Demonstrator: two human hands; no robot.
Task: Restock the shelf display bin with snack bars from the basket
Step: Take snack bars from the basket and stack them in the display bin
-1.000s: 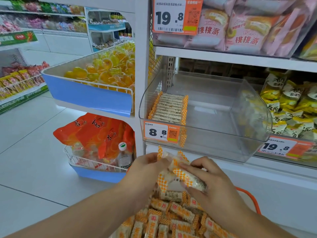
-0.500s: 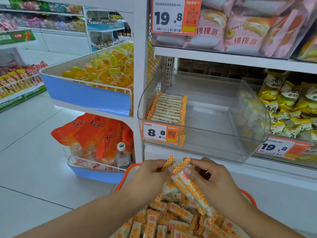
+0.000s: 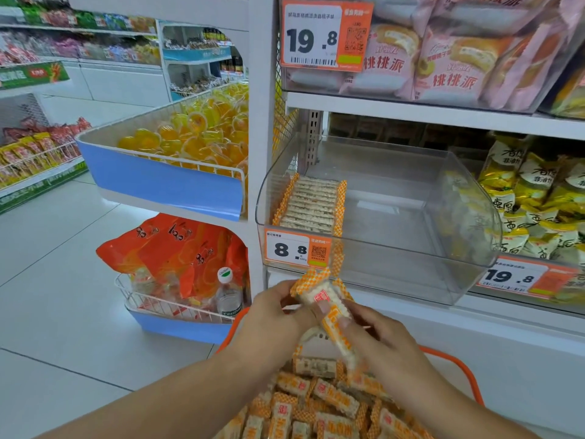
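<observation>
A small bundle of snack bars (image 3: 329,308) in white and orange checked wrappers is pinched between both hands, just below the front of the clear display bin (image 3: 411,258). My left hand (image 3: 278,315) grips the bundle's upper end and my right hand (image 3: 376,337) holds its lower part. Inside the bin, one neat row of bars (image 3: 311,202) lies against the left wall; the remainder of its floor is bare. Beneath my hands an orange basket (image 3: 459,365) holds several loose bars (image 3: 319,403).
An orange 8.8 price tag (image 3: 297,248) hangs on the bin's front. Yellow snack packs (image 3: 538,198) fill the neighbouring bin on the right, pink cake packs (image 3: 443,58) the shelf above. To the left are a blue-fronted jelly cup tray (image 3: 177,144), orange bags (image 3: 177,251) and a bottle (image 3: 228,293).
Both hands have lifted the bundle of bars up out of the basket, closer to the bin's front edge, and tidied it together.
</observation>
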